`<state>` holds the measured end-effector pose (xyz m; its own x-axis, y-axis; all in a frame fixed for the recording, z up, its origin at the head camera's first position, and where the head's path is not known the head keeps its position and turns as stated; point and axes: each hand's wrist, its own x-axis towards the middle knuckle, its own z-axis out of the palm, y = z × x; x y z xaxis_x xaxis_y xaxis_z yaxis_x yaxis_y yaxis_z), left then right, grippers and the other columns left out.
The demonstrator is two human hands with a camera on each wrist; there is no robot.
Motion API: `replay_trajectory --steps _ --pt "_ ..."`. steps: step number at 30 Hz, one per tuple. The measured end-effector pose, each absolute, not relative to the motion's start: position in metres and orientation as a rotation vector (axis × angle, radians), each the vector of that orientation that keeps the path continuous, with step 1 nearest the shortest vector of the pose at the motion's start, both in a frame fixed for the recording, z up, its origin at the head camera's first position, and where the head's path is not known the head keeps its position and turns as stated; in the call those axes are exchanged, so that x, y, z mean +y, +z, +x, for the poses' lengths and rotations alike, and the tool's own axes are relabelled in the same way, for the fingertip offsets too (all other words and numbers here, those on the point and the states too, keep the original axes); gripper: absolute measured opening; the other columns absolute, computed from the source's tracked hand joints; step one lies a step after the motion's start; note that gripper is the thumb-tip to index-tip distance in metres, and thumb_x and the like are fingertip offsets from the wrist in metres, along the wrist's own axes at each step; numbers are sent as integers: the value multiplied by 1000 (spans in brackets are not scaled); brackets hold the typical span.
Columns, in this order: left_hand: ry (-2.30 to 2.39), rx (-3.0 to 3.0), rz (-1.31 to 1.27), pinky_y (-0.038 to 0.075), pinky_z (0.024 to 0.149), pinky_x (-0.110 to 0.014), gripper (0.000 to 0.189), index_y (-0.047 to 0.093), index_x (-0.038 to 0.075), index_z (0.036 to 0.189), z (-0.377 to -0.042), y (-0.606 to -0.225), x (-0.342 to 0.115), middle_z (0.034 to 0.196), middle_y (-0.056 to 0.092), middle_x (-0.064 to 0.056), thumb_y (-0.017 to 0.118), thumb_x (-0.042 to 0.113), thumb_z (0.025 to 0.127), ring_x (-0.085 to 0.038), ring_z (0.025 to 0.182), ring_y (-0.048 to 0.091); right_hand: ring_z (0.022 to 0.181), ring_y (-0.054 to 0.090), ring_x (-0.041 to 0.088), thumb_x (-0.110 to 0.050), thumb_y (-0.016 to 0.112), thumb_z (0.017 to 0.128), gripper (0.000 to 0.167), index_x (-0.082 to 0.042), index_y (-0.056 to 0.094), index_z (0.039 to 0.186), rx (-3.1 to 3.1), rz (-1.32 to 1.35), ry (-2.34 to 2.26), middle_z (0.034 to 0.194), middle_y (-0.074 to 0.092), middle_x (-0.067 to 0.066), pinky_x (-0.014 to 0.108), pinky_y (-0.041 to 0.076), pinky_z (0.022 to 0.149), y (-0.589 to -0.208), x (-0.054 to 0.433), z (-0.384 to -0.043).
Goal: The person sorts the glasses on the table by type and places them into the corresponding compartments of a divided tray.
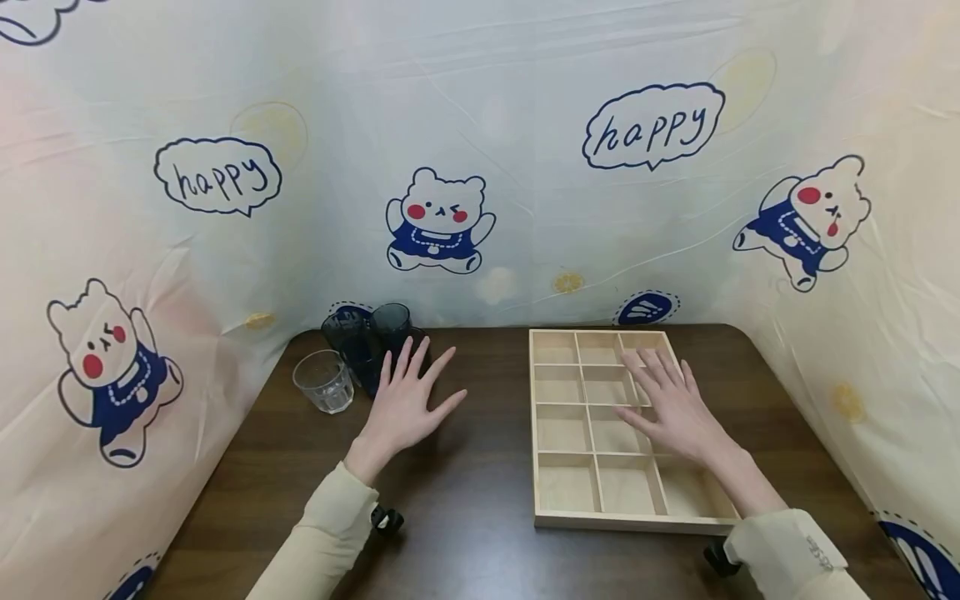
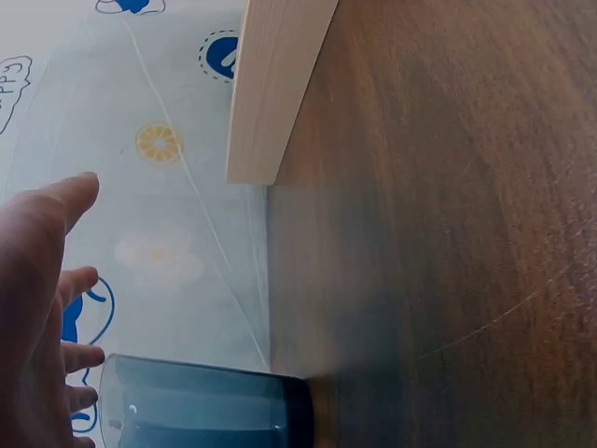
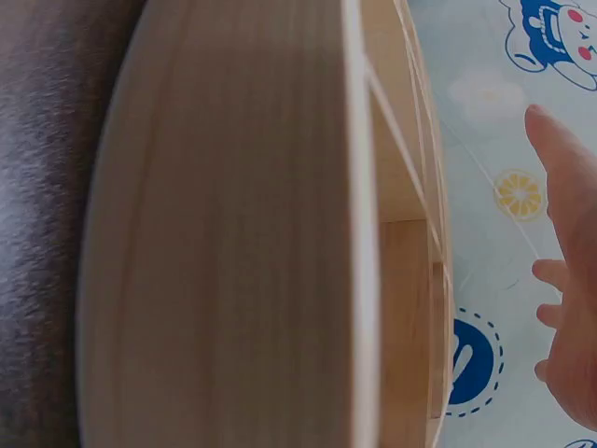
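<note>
Presently, left hand: fingers and thumb spread wide, the back of the hand toward the head camera, raised beside dark blue-tinted, see-through drinking glasses.
Right hand: fingers spread, thumb set apart, held above a pale wooden rectangular divided box.
Dark glasses: grouped at the back left of the table; the left hand covers part of them, so their exact number, and any fingertip contact, cannot be told.
Clear tumbler: colourless glass, short and round, just beside the dark glasses on their left.
Divided box: flat on the table, right of centre, three compartments across by four deep.
Sleeves: cream cloth, one on each forearm, a black fitting at each wrist.
Table: dark brown, wood-grained surface.
Backdrop: pale printed cloth behind and at both sides, with blue-outlined bears, "happy" speech bubbles and yellow citrus slices.
</note>
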<state>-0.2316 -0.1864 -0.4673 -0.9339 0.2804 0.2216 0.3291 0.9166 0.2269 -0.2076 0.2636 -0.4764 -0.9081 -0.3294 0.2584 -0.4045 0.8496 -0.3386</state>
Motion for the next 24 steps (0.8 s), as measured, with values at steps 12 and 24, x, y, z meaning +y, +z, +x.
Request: replay_trajectory --steps 12,24 --pt "-475 -2781 -296 14 135 -74 96 23 26 177 -221 -481 -194 186 9 -21 69 62 101 -47 173 6 166 19 56 -52 72 102 84 -19 38 172 -2861 524 576 179 30 24 82 11 129 -497 273 -197" --pt "-647 -2693 -201 16 134 -76 103 17 15 177 -210 -502 -191 185 4 -25 79 43 101 -50 171 10 164 24 55 -54 68 103 83 -15 39 170 -2881 474 500 177 33 25 84 20 125 -521 282 -196"
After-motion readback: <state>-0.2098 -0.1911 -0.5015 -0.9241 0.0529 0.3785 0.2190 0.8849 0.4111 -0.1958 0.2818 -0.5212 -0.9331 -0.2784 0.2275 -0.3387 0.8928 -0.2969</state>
